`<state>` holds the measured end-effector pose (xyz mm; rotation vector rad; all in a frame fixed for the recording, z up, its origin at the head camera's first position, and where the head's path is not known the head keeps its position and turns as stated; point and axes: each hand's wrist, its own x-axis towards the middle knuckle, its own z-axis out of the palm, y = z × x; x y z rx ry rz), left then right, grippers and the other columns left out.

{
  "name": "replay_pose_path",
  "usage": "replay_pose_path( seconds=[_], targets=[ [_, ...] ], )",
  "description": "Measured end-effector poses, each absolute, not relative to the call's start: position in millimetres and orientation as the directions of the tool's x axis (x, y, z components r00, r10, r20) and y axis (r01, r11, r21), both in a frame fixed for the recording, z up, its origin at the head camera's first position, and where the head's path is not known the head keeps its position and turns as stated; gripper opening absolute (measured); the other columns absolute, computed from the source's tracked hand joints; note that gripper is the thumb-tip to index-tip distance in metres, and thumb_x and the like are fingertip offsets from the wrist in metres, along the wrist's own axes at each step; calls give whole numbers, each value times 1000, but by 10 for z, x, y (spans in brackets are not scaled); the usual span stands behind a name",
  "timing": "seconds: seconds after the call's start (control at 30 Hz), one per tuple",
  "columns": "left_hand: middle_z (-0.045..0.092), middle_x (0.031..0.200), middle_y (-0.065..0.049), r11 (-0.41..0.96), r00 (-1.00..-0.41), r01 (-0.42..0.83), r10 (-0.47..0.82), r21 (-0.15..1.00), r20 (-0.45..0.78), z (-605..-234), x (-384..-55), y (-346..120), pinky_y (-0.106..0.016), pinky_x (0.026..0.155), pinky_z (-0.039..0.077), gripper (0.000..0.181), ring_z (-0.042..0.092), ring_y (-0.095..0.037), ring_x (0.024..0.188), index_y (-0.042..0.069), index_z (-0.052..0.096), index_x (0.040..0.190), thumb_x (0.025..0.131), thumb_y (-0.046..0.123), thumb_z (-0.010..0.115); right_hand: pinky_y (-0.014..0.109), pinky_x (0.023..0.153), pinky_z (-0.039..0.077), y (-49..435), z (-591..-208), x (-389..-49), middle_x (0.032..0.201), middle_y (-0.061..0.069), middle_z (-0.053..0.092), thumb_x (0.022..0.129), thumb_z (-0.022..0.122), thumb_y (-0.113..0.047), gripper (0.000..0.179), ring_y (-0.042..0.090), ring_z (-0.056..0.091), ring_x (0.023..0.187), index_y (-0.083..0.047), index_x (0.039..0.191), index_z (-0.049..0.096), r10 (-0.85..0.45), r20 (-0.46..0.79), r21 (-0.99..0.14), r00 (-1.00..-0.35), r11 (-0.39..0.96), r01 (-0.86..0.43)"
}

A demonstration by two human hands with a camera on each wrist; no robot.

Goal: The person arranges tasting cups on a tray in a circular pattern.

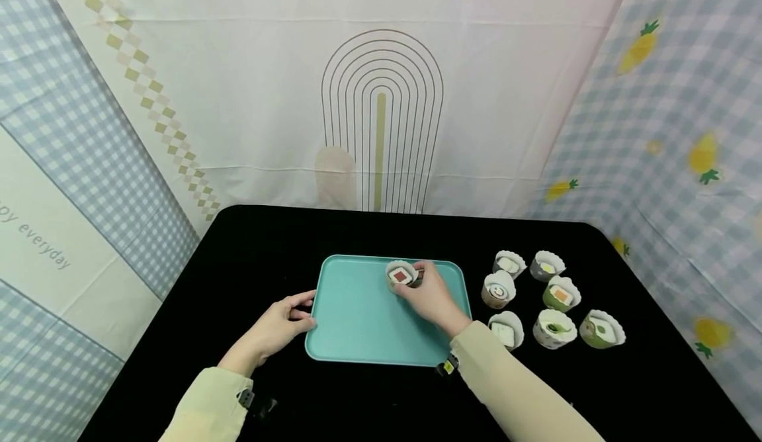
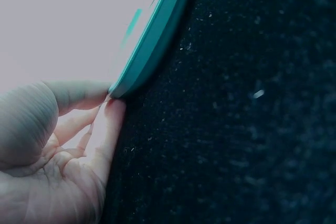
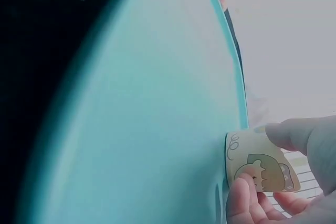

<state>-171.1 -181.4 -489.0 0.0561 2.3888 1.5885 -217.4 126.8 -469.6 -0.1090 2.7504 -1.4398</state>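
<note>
My right hand (image 1: 432, 298) grips a small paper baking cup (image 1: 393, 285) between thumb and fingers over the tray's upper right part. Inside the cup lies a white square piece with a red-brown centre (image 1: 400, 276). Seen from the right wrist, the cup (image 3: 247, 150) has a cartoon print and its base is at the tray surface (image 3: 157, 87). My left hand (image 1: 276, 326) touches the left rim of the turquoise tray (image 1: 357, 323) with thumb and fingertips. The left wrist view shows those fingertips against the tray's outer edge (image 2: 152, 45).
Several more paper cups stand right of the tray, among them a green one with an orange-centred piece (image 1: 561, 294) and a white one with a green piece (image 1: 555, 329). The black table (image 1: 262, 250) reaches back to a patterned curtain (image 1: 256, 98).
</note>
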Motion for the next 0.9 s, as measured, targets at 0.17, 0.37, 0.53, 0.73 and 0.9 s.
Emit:
replay_pose_path(
  seconds=[0.17, 0.37, 0.53, 0.73, 0.9],
  targets=[
    [49, 134, -5, 399, -960, -117, 189, 910, -206, -4880, -1696, -1805, -42, 85, 48, 58, 57, -17, 103, 20, 47, 145, 92, 15, 68, 41, 77, 47, 1206, -4709, -2242, 116, 16, 51, 90, 71, -26, 58, 25, 55, 92, -3, 134, 40, -37, -27, -817, -999, 576, 0],
    [50, 132, -4, 410, -963, -110, 180, 905, -198, -4868, -1700, -1779, -43, 86, 47, 57, 56, -16, 102, 22, 48, 144, 91, 16, 69, 42, 80, 47, 1178, -4709, -2293, 115, 15, 51, 91, 70, -24, 55, 26, 55, 95, -3, 132, 41, -11, 3, -819, -1000, 574, -9],
    [50, 131, -4, 412, -967, -96, 179, 906, -184, -4881, -1715, -1781, -45, 87, 47, 58, 57, -16, 101, 22, 48, 144, 90, 16, 70, 44, 82, 46, 1159, -4711, -2306, 118, 17, 51, 91, 70, -23, 55, 28, 54, 99, -2, 132, 41, 2, 27, -818, -1000, 574, -21],
    [50, 132, -4, 422, -969, -97, 165, 902, -182, -4886, -1699, -1797, -44, 85, 47, 59, 56, -15, 101, 21, 48, 144, 90, 16, 71, 46, 83, 46, 1133, -4711, -2307, 121, 18, 50, 90, 71, -25, 58, 30, 54, 101, -2, 134, 41, 11, 20, -819, -1000, 573, -10],
    [50, 132, -4, 421, -969, -99, 164, 902, -183, -4877, -1700, -1807, -44, 86, 47, 58, 56, -16, 101, 22, 48, 144, 90, 17, 70, 46, 84, 46, 1143, -4687, -2308, 126, 19, 48, 90, 71, -27, 63, 31, 54, 105, -3, 138, 38, 18, 15, -825, -1000, 565, -2]
  ],
)
